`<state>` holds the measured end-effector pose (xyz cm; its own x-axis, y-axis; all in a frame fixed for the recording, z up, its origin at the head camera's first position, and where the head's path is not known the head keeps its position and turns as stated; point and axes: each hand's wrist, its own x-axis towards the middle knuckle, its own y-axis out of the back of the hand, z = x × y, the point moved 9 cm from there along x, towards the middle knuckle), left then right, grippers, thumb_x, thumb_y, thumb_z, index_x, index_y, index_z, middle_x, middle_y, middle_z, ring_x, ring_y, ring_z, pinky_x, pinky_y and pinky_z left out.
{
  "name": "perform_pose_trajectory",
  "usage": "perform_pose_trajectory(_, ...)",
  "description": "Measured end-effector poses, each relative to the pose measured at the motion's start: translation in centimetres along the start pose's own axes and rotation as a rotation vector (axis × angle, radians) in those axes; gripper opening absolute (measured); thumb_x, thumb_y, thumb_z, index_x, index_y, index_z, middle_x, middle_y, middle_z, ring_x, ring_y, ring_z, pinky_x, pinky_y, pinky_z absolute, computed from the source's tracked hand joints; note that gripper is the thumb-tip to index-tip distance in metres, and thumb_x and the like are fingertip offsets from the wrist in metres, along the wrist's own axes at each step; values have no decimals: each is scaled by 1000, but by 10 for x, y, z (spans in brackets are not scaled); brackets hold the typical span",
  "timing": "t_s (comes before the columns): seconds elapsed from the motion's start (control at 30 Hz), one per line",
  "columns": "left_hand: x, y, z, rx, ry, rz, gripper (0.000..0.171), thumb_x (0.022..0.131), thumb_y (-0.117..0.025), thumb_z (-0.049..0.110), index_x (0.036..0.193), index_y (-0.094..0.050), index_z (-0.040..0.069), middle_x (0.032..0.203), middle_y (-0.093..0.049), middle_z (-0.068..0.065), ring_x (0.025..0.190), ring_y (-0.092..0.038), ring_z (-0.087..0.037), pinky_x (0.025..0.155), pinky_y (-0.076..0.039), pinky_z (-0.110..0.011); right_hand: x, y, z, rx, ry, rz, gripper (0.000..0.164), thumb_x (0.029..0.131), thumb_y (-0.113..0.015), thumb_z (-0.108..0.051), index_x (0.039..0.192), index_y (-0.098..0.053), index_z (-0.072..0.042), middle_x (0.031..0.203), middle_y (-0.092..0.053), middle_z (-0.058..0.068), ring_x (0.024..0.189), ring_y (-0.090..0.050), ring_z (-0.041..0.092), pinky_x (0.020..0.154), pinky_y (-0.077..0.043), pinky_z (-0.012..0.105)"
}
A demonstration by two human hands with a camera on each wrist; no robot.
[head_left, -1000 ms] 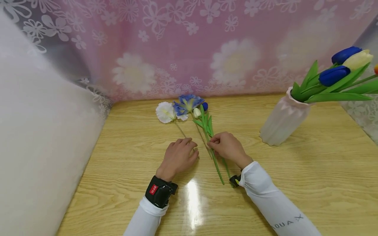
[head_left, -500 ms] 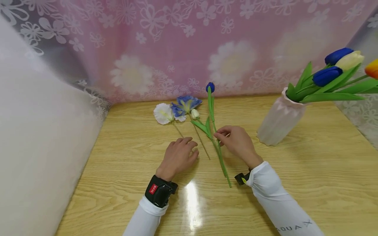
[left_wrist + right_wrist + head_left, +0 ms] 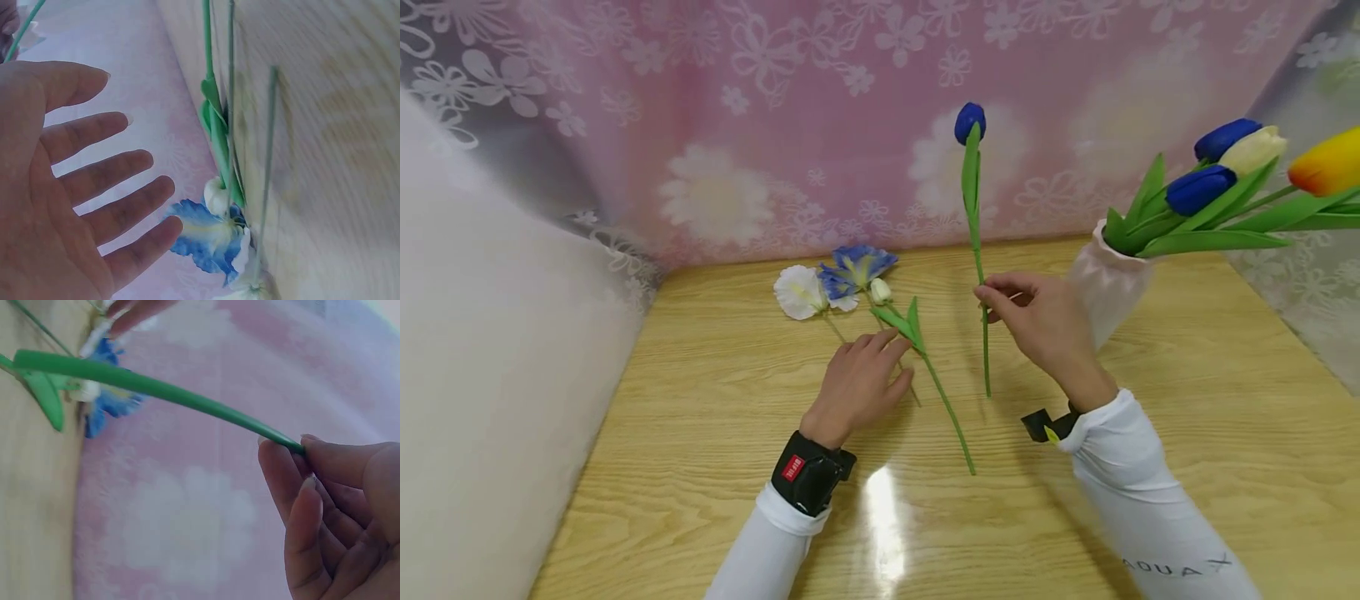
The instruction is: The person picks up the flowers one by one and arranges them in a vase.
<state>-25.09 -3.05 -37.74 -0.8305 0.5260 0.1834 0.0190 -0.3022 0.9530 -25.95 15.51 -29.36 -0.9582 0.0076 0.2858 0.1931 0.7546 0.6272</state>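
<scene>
My right hand point(image 3: 1045, 325) pinches the green stem of a blue tulip point(image 3: 971, 123) between thumb and fingers. The tulip stands nearly upright above the table, its bloom at the top; in the right wrist view its stem point(image 3: 169, 392) reaches out from the fingertips. My left hand point(image 3: 859, 383) hovers over the stems on the table, its fingers spread and nothing in them in the left wrist view. Beyond it lie a white tulip point(image 3: 881, 291) with green leaves, a blue ruffled flower point(image 3: 859, 268) and a white ruffled flower point(image 3: 798, 292).
A pale pink vase point(image 3: 1108, 287) stands at the right behind my right hand. It holds blue tulips point(image 3: 1201, 190), a cream tulip point(image 3: 1253, 152) and an orange-yellow tulip point(image 3: 1326, 162) leaning right. A pink flowered curtain point(image 3: 835, 125) hangs along the back of the wooden table point(image 3: 700, 467).
My right hand has drawn the blue tulip from beside the white one, lifted it and moved it right. The left hand has barely moved. The view has shifted slightly right.
</scene>
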Motion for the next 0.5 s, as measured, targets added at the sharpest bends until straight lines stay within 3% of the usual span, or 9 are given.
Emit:
perform_pose_trajectory(0.3,11,2,14,17,-37,-3,37,98,-52,33,130,-60,16,137,-51,-9,122,-49,-27,95,-43,-46,-6,55,-17,71,132,220,23,89,-69,-22,102,-75,-3,84,-72,11,65,-64,0,55,-47,14)
perform_pose_trajectory(0.5,16,1,23,20,-59,-9,35,98,-51,32,128,-61,16,137,-51,-9,123,-49,-27,94,-43,-46,-11,105,-14,3,111,391,23,87,-72,-19,102,-75,-2,86,-72,5,64,-61,-6,59,-46,9)
